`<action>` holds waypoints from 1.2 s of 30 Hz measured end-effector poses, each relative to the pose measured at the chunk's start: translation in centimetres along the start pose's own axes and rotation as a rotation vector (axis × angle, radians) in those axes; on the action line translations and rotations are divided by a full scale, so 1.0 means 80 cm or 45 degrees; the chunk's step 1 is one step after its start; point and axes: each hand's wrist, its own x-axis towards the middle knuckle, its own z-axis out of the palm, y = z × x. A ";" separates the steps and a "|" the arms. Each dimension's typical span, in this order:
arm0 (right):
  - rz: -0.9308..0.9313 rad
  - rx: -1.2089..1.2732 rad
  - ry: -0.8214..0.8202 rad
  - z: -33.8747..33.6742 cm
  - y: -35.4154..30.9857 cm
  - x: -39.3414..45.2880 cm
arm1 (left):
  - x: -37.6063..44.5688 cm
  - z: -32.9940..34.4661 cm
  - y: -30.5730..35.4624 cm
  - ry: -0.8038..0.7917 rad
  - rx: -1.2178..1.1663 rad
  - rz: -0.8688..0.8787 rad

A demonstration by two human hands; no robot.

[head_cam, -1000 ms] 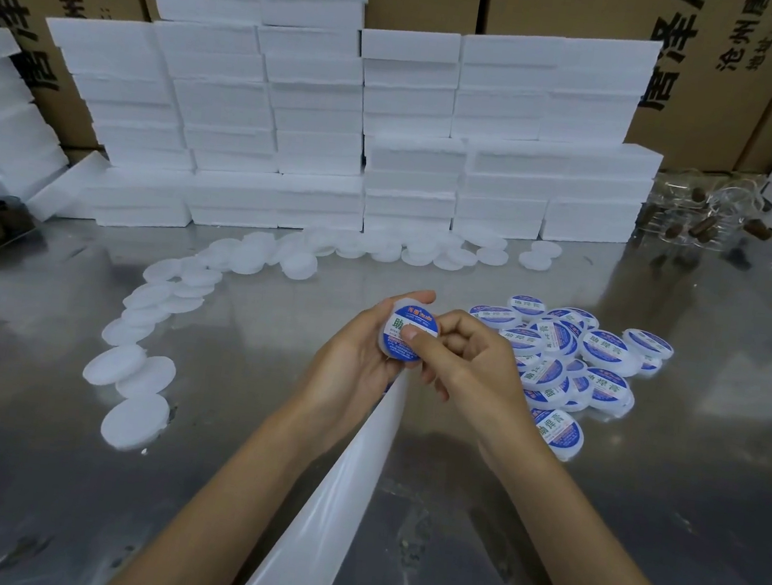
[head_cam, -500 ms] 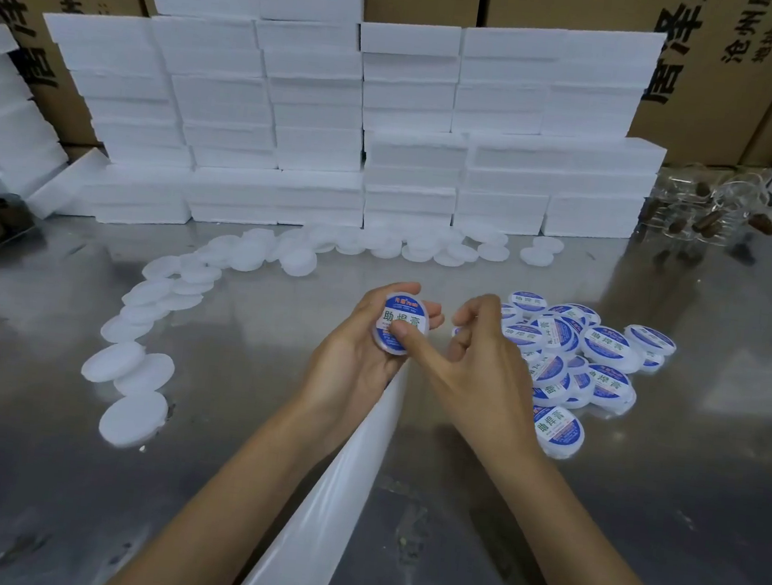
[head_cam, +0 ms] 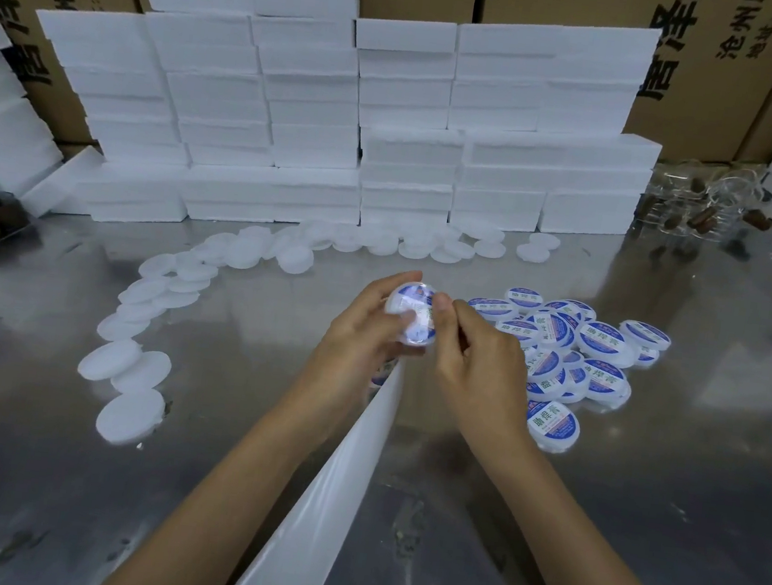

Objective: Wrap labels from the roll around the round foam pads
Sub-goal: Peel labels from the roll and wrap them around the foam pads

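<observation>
My left hand (head_cam: 360,332) grips a round foam pad (head_cam: 408,311) with a blue and white label on its face, blurred by motion. My right hand (head_cam: 478,355) is beside it on the right, its thumb tip against the pad's edge and its fingers curled. A white strip of label backing (head_cam: 343,480) runs from under my left hand down to the bottom edge. A pile of labelled pads (head_cam: 574,357) lies right of my hands. Bare white pads (head_cam: 141,351) curve in a row on the left.
The metal table (head_cam: 664,492) is shiny and reflective. Stacked white foam blocks (head_cam: 335,132) line the back, with cardboard boxes (head_cam: 713,65) behind them. More foam stacks stand at both sides. Clear bottles with brown caps (head_cam: 701,208) lie at the back right.
The pad in my left hand has turned, its label face now blurred. My right index finger has left the label, and the thumb now meets the pad's edge.
</observation>
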 end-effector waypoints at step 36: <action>0.069 0.038 -0.301 0.003 0.012 -0.004 | -0.003 -0.019 -0.019 0.277 0.288 0.173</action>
